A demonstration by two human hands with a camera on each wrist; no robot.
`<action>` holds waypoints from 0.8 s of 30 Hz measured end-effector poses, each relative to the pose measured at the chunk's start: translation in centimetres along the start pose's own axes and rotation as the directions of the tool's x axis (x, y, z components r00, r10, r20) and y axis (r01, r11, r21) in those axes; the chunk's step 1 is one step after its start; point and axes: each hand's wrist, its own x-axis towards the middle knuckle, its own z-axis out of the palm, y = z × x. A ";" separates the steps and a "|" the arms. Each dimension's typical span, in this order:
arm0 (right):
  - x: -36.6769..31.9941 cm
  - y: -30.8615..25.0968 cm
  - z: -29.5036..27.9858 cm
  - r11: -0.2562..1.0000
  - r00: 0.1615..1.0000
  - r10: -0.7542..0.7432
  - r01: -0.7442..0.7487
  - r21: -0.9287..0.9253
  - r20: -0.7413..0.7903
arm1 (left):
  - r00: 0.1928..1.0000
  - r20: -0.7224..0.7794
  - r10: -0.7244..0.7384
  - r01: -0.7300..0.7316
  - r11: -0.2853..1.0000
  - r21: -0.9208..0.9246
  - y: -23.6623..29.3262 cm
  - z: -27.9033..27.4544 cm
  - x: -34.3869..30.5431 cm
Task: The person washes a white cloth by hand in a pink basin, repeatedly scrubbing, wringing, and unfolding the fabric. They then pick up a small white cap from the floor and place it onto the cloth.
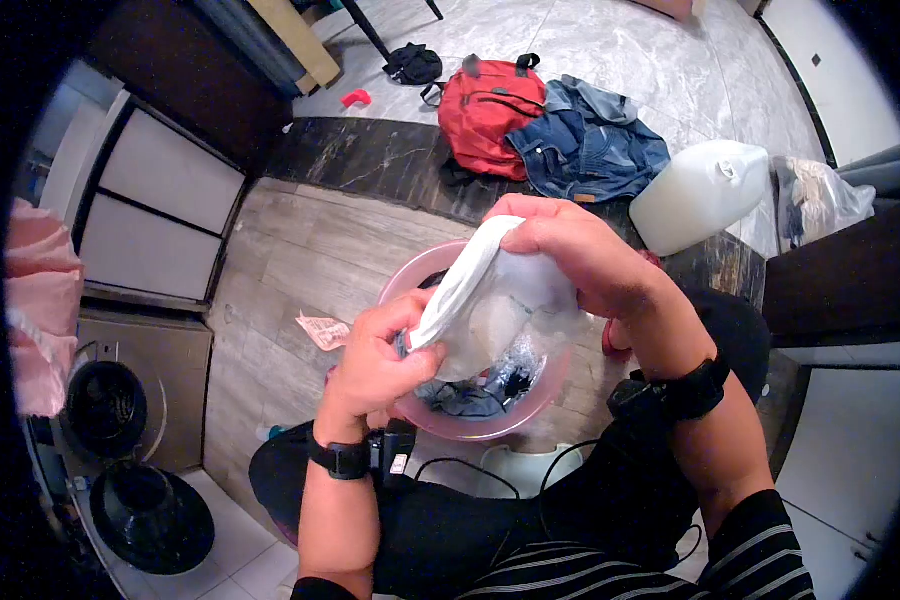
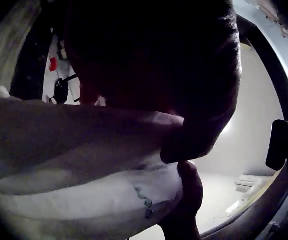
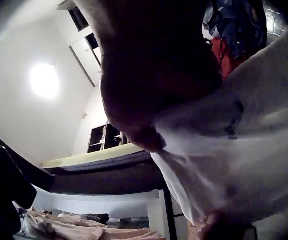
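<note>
A thin white cloth (image 1: 462,290) with a small dark print is stretched between both hands, its folded edge running up to the right. My left hand (image 1: 382,355) pinches the lower end between thumb and fingers, and my right hand (image 1: 585,255) grips the upper end. In the left wrist view the cloth (image 2: 79,145) hangs from the fingers; in the right wrist view the cloth (image 3: 244,145) spreads below the thumb. Under it stands a pink basin (image 1: 485,430) holding dark wet clothes (image 1: 465,402) and water, partly hidden by the cloth.
Beyond the basin lie a red backpack (image 1: 485,115) and a denim garment (image 1: 590,145), with a whitish plastic jug (image 1: 695,200) to their right. A washing machine (image 1: 150,350) stands at left near pink hanging fabric (image 1: 45,310). A pink paper-like piece (image 1: 323,331) is beside the basin.
</note>
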 end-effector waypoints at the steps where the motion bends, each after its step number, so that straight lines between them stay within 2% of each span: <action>1: 0.0 0.0 -0.1 0.999 1.000 -0.014 0.014 -0.030 -0.022 | 0.999 -0.032 -0.031 0.033 0.998 0.059 0.2 -0.2 0.0; 3: -0.1 0.0 -0.5 0.995 0.997 -0.045 0.040 -0.091 -0.062 | 0.991 -0.103 -0.086 0.103 0.979 0.173 0.4 -0.6 0.0; 4: -0.2 -0.2 -0.7 0.995 0.997 -0.033 0.026 -0.102 -0.067 | 0.978 -0.193 -0.081 0.130 0.958 0.255 0.4 -0.6 0.2; 7: -0.5 -0.6 -1.0 0.985 0.996 -0.016 -0.001 -0.170 -0.093 | 0.934 -0.327 -0.142 0.242 0.926 0.289 1.7 -0.8 0.3; 8: -0.6 -0.7 -1.1 0.976 0.994 -0.025 0.001 -0.220 -0.109 | 0.937 -0.311 -0.162 0.250 0.930 0.269 1.2 -1.2 0.1; 11: -0.6 -0.9 -1.3 0.938 0.989 -0.074 0.025 -0.346 -0.129 | 0.944 -0.231 -0.235 0.315 0.849 0.424 0.5 -2.8 -0.3; 14: -0.7 -1.2 -1.6 0.912 0.986 -0.089 0.023 -0.410 -0.141 | 0.960 -0.227 -0.164 0.245 0.884 0.398 -0.7 -4.0 -0.7; 16: -0.9 -1.5 -1.5 0.893 0.982 -0.102 0.021 -0.449 -0.157 | 0.940 -0.295 -0.172 0.196 0.979 0.054 0.0 -3.5 -0.7; 17: -1.0 -1.8 -1.4 0.879 0.979 -0.117 0.025 -0.476 -0.165 | 0.927 -0.325 -0.185 0.153 0.981 -0.121 0.4 -3.3 -0.7; 18: -1.2 -2.1 -1.3 0.864 0.976 -0.133 0.029 -0.503 -0.173 | 0.921 -0.311 -0.235 0.194 0.968 -0.158 1.0 -3.7 -0.8; 22: -1.6 -2.7 -1.8 0.788 0.983 -0.101 -0.016 -0.615 -0.155 | 0.910 -0.387 -0.153 0.057 0.967 -0.247 1.3 -4.1 -0.9; 24: -1.7 -2.6 -2.2 0.765 0.991 -0.079 -0.011 -0.644 -0.110 | 0.903 -0.394 -0.171 0.076 0.966 -0.247 1.4 -4.2 -1.0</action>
